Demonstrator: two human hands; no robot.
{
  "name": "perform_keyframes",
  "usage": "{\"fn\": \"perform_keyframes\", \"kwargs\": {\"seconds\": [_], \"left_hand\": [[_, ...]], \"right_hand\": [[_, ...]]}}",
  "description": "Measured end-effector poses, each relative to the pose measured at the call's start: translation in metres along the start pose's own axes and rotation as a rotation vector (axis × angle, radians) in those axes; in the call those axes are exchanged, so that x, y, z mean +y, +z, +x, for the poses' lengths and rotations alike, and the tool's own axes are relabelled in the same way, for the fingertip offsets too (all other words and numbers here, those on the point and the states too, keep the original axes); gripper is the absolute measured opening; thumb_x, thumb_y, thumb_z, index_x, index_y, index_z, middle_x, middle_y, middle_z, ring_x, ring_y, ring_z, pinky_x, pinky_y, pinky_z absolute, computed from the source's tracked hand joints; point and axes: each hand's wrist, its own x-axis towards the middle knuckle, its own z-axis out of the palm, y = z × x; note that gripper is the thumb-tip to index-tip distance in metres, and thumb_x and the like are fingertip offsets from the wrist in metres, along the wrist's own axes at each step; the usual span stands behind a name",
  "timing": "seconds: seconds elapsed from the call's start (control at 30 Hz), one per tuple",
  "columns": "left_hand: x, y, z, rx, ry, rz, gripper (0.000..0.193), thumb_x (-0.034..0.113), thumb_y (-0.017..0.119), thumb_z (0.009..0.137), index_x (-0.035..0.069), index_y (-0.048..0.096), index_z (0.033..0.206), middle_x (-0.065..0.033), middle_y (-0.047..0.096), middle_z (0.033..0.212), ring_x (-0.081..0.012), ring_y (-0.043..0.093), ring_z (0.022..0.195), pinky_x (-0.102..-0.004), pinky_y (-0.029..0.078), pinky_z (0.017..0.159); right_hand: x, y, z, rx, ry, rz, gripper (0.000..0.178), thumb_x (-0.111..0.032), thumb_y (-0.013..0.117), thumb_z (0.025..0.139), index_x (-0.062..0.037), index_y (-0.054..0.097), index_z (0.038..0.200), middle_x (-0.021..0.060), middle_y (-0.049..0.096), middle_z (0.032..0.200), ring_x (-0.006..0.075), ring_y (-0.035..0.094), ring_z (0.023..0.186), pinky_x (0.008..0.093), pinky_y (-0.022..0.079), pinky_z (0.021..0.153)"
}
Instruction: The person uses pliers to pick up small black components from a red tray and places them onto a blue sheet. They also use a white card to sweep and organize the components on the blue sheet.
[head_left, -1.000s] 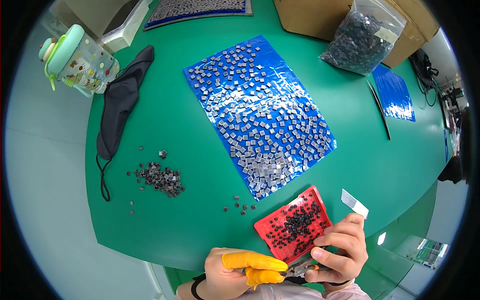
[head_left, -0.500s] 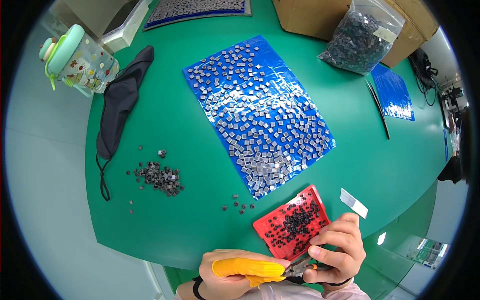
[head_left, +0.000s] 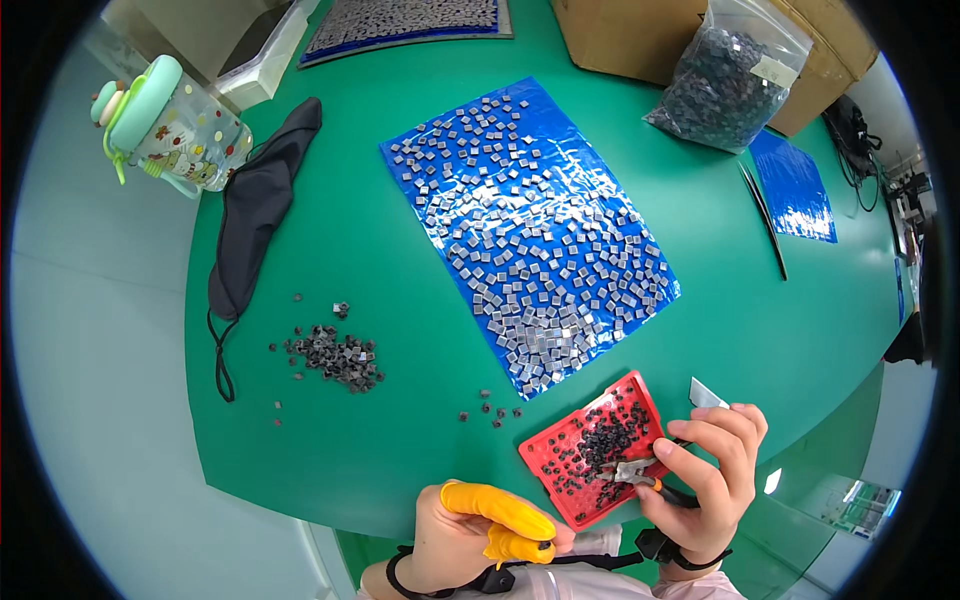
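Yellow rubber covers sit on the thumb and a finger of my left hand (head_left: 478,530), at the lower middle. These fingertips pinch a small black part (head_left: 545,545). Closed around the dark and orange handles of small metal pliers (head_left: 630,470) is my right hand (head_left: 715,480). The plier jaws reach over the red tray (head_left: 535,450), among many small black pieces (head_left: 605,440) lying in it. A flat translucent strip (head_left: 706,394) lies just beyond my right fingers, partly hidden by them.
A blue sheet (head_left: 590,165) covered with small square metal-like pieces lies mid-table. Left are a pile of dark pieces (head_left: 340,358), a black cloth mask (head_left: 255,210) and a bottle (head_left: 190,130). Far right hold tweezers (head_left: 765,222), a filled plastic bag (head_left: 725,85) and a cardboard box (head_left: 620,40).
My right hand and the pliers have moved right and up, away from my left hand, with the jaws now over the tray. The whole view has shifted slightly.
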Motion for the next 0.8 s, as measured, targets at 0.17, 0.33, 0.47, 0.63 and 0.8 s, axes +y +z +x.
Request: {"fn": "perform_keyframes", "kwargs": {"seconds": [0.17, 0.33, 0.47, 0.63, 0.8], "left_hand": [[0.006, 0.014, 0.001, 0.1, -0.002, 0.124, 0.011, -0.004, 0.071, 0.079, -0.009, 0.067, 0.088, -0.0196, 0.071, 0.086, -0.0253, 0.07, 0.076, -0.0338, 0.059, 0.07], [0.001, 0.015, -0.002, 0.142, 0.1, 0.185, 0.013, -0.002, 0.075, 0.077, -0.008, 0.066, 0.084, -0.0201, 0.07, 0.083, -0.0213, 0.069, 0.07, -0.0296, 0.058, 0.064], [0.001, 0.013, -0.002, 0.15, 0.085, 0.184, 0.012, -0.004, 0.075, 0.076, -0.008, 0.066, 0.083, -0.02, 0.07, 0.083, -0.0213, 0.069, 0.069, -0.0293, 0.057, 0.062], [0.004, 0.019, -0.002, 0.176, 0.063, 0.156, 0.007, -0.006, 0.072, 0.077, -0.008, 0.066, 0.08, -0.0207, 0.069, 0.081, -0.0214, 0.068, 0.068, -0.0292, 0.057, 0.06], [-0.002, 0.002, -0.002, 0.09, 0.11, 0.298, 0.004, -0.004, 0.067, 0.077, -0.006, 0.067, 0.081, -0.0154, 0.07, 0.077, -0.0226, 0.068, 0.064, -0.0282, 0.056, 0.057]], "right_hand": [[-0.001, -0.005, -0.001, -0.009, -0.034, 0.027, 0.044, -0.024, 0.078, 0.057, -0.0131, 0.064, 0.097, 0.0066, 0.064, 0.099, 0.0285, 0.058, 0.092, 0.051, 0.037, 0.089], [0.009, -0.005, 0.003, 0.063, 0.065, -0.009, 0.037, -0.022, 0.076, 0.067, -0.0074, 0.063, 0.098, 0.0095, 0.062, 0.1, 0.0301, 0.057, 0.094, 0.0477, 0.038, 0.09], [0.042, -0.007, 0.002, 0.141, 0.322, -0.228, 0.035, -0.013, 0.069, 0.079, -0.0044, 0.06, 0.111, 0.0125, 0.058, 0.11, 0.0321, 0.053, 0.106, 0.0433, 0.036, 0.093], [0.077, -0.01, -0.006, 0.017, 0.516, -0.364, 0.049, -0.007, 0.062, 0.083, -0.0056, 0.048, 0.13, 0.015, 0.05, 0.125, 0.0342, 0.042, 0.122, 0.0429, 0.025, 0.108], [0.07, -0.01, -0.002, 0.015, 0.418, -0.481, 0.055, -0.011, 0.067, 0.078, -0.0072, 0.05, 0.13, 0.0141, 0.05, 0.125, 0.0333, 0.042, 0.12, 0.0438, 0.028, 0.106]]}}
